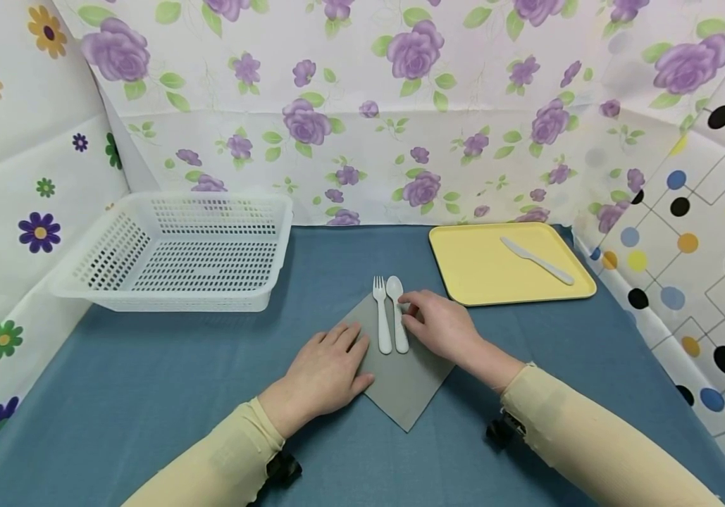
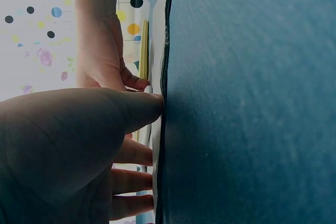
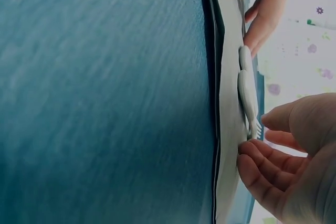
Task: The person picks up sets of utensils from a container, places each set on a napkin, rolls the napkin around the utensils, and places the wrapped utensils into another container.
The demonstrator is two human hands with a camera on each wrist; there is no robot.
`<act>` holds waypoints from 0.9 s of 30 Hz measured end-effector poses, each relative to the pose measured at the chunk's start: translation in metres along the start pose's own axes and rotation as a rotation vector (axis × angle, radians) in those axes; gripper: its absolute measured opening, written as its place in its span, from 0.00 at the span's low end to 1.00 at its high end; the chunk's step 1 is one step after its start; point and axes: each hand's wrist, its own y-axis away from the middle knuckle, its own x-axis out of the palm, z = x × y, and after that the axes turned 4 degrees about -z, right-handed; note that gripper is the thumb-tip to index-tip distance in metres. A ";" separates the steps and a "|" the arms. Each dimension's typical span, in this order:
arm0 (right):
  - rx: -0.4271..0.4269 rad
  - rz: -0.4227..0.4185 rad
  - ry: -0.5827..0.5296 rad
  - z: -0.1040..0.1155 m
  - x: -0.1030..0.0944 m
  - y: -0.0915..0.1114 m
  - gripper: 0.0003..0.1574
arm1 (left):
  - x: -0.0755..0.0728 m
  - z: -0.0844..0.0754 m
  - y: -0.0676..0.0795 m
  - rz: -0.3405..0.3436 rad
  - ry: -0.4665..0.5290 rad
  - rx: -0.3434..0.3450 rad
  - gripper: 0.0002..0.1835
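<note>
A folded grey napkin [image 1: 406, 401] lies cornerwise on the blue cloth. On it a white fork [image 1: 382, 317] and a white spoon [image 1: 401, 339] lie side by side, heads pointing away. My left hand [image 1: 324, 370] rests with spread fingers on the napkin's left part, its thumb at the lower left edge. Close by the spoon's right side is my right hand [image 1: 441, 324], its fingers loosely bent. In the right wrist view the right thumb stands apart from the fingers, the spoon [image 3: 247, 90] lies on the napkin, and nothing shows pinched.
A yellow tray [image 1: 482, 274] at the back right bears a white knife [image 1: 536, 260]. A white perforated basket [image 1: 187, 301] stands at the back left. Flowered and dotted sheets surround the table, which a blue cloth [image 1: 178, 394] covers.
</note>
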 end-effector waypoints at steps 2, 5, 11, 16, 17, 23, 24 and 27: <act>-0.011 -0.017 0.012 -0.002 0.000 0.001 0.20 | 0.000 0.000 0.000 0.001 0.002 -0.001 0.35; -0.019 -0.036 0.014 -0.003 0.000 0.003 0.21 | 0.000 0.000 0.000 0.004 0.006 -0.002 0.35; -0.047 -0.085 0.036 -0.007 -0.001 0.007 0.22 | 0.000 0.000 0.000 0.010 0.010 -0.003 0.35; -0.079 -0.127 0.099 -0.011 -0.004 0.008 0.24 | 0.000 0.000 0.000 0.010 0.010 -0.006 0.35; -0.080 -0.132 0.114 -0.012 -0.005 0.008 0.24 | 0.000 0.000 0.000 0.010 0.010 -0.006 0.35; -0.098 -0.155 0.172 -0.018 -0.010 0.009 0.27 | -0.001 0.000 0.000 0.023 0.015 -0.011 0.35; -0.102 -0.160 0.178 -0.019 -0.010 0.009 0.28 | -0.001 0.000 0.000 0.026 0.016 -0.013 0.35; -0.113 -0.168 0.187 -0.023 -0.012 0.008 0.31 | -0.001 0.000 0.000 0.031 0.014 -0.015 0.35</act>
